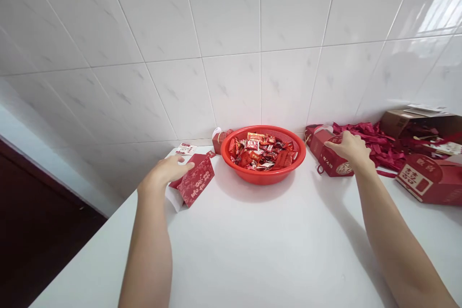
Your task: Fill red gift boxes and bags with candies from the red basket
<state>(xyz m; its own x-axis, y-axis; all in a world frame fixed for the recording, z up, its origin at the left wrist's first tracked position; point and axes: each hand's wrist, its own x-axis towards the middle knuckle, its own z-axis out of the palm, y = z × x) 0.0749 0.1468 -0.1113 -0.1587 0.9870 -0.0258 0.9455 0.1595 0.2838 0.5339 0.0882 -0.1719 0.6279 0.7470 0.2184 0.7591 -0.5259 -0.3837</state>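
At the left side of the table, my left hand holds a red folded gift box with pale lettering. The thumb lies over its top edge, the other fingers are mostly hidden, and a white inner flap shows below. To the right, my right hand grips the top of a red candy box with a round pale pattern on its side. That box rests on the table near the wall. Between my hands stands a red plastic basket filled with wrapped candies.
Dark red ribbons lie in a heap by the wall, beside an open cardboard box. Another red gift box stands at the right edge. Behind the basket is a small red box. Printed white cards lie at the left.
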